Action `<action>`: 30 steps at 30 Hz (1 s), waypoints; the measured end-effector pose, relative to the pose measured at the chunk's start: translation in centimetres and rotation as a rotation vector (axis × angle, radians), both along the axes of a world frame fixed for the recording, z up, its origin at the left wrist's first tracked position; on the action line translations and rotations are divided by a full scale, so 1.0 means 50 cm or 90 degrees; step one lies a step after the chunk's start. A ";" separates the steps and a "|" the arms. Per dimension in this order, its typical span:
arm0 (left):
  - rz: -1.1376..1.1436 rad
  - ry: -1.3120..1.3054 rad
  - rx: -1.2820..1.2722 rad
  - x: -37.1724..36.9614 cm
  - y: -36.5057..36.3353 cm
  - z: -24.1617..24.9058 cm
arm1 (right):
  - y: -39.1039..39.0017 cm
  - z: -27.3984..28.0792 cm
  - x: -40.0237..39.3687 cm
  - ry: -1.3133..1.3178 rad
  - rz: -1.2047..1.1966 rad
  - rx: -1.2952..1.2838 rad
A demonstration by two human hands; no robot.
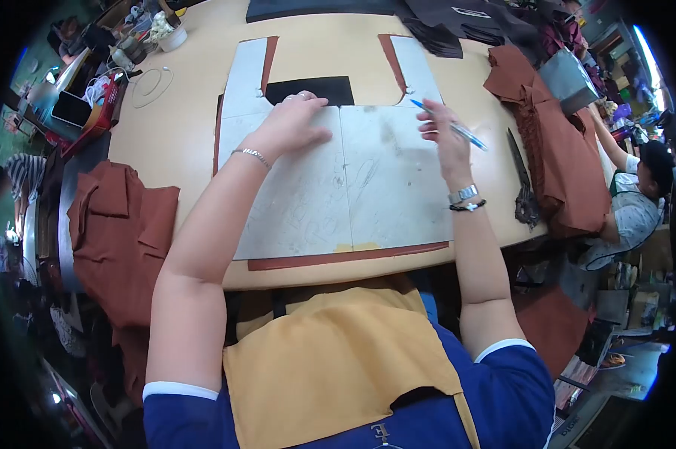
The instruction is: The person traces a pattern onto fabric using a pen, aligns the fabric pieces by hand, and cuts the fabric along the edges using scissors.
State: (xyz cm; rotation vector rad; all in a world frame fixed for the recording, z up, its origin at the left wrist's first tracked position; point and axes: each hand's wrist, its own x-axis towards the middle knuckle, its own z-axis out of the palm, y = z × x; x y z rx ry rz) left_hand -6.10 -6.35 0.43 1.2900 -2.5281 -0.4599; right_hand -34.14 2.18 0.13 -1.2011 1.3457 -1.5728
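A large pale pattern board (293, 202) with pencil scribbles and a U-shaped cutout lies on the table. Reddish-brown fabric (345, 257) shows from under its lower edge and along the cutout's sides. My left hand (297, 123) presses on the board near the cutout, thumb apart from the fingers, holding nothing. Partly under that hand, a black rectangular piece (330, 90) lies in the cutout. My right hand (446, 133) grips a blue-and-clear pen (470, 138) above the board's right side, its blue tip pointing up and left, near the cutout's right corner.
Black-handled scissors (525, 183) lie to the right, beside piled brown fabric (566, 157) with a metal box (566, 78) on it. More brown fabric (121, 239) hangs over the left edge. Dark fabric (487, 26) lies at the back. Another person (633, 194) sits at right.
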 end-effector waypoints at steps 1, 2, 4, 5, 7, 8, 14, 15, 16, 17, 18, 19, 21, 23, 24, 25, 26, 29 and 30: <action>-0.001 -0.021 0.023 -0.006 -0.008 0.005 | -0.012 -0.003 0.015 0.009 0.009 0.004; -0.002 -0.042 0.046 -0.011 -0.014 0.014 | -0.023 -0.009 0.027 0.018 0.018 0.009; -0.004 -0.066 0.066 -0.014 -0.022 0.021 | -0.044 -0.015 0.049 0.028 0.043 0.030; -0.004 -0.069 0.064 -0.015 -0.022 0.020 | -0.054 -0.017 0.058 0.029 0.059 0.046; -0.010 -0.067 0.059 -0.014 -0.021 0.020 | -0.081 -0.031 0.084 0.036 0.076 0.027; -0.016 -0.063 0.056 -0.012 -0.019 0.022 | -0.099 -0.041 0.094 0.070 0.074 0.020; -0.033 -0.044 0.018 -0.006 -0.010 0.016 | -0.141 -0.054 0.145 0.189 0.075 -0.051; -0.032 -0.038 0.012 -0.005 -0.008 0.016 | -0.144 -0.064 0.149 0.182 0.081 -0.060; -0.028 -0.029 -0.014 -0.003 -0.003 0.013 | -0.144 -0.071 0.150 0.201 0.081 -0.065; -0.024 -0.020 -0.040 -0.001 0.004 0.010 | -0.143 -0.078 0.151 0.221 0.083 -0.071; -0.018 -0.009 -0.067 0.002 0.012 0.007 | -0.143 -0.085 0.151 0.241 0.084 -0.076; 0.000 -0.008 -0.072 0.005 0.023 0.005 | -0.136 -0.078 0.154 0.255 0.098 -0.074; 0.035 -0.004 -0.083 0.017 0.047 0.003 | -0.134 -0.076 0.156 0.266 0.103 -0.074; 0.076 0.031 -0.085 0.033 0.066 -0.012 | -0.133 -0.074 0.156 0.279 0.099 -0.070; 0.098 0.048 -0.085 0.041 0.074 -0.018 | -0.133 -0.072 0.157 0.286 0.093 -0.067; 0.102 0.060 -0.102 0.046 0.080 -0.025 | -0.132 -0.073 0.160 0.292 0.088 -0.062; 0.107 0.071 -0.119 0.051 0.085 -0.031 | -0.132 -0.073 0.161 0.290 0.088 -0.066; 0.111 0.090 -0.128 0.057 0.086 -0.039 | -0.136 -0.074 0.159 0.279 0.081 -0.074; 0.110 0.095 -0.124 0.057 0.087 -0.041 | -0.138 -0.077 0.160 0.275 0.076 -0.069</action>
